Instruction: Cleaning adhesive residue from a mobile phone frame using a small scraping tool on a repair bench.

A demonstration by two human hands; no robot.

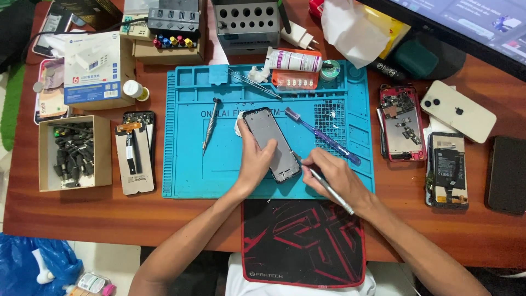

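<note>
A phone frame with a grey inner panel (pixel 272 143) lies tilted on the blue repair mat (pixel 219 170). My left hand (pixel 253 164) grips its left edge and holds it down. My right hand (pixel 335 174) holds a thin metal tool (pixel 329 189) like a pen, with the tip touching the frame's lower right edge. A blue toothbrush (pixel 320 136) lies just right of the frame, and a metal screwdriver (pixel 211 123) lies to its left.
Opened phones (pixel 402 121) (pixel 448 170), a white phone (pixel 457 111) and a dark phone (pixel 507 174) lie at the right. A box of black parts (pixel 74 153), a screen part (pixel 134 159) and cartons sit left. A red-black pad (pixel 303 241) overlaps the near table edge.
</note>
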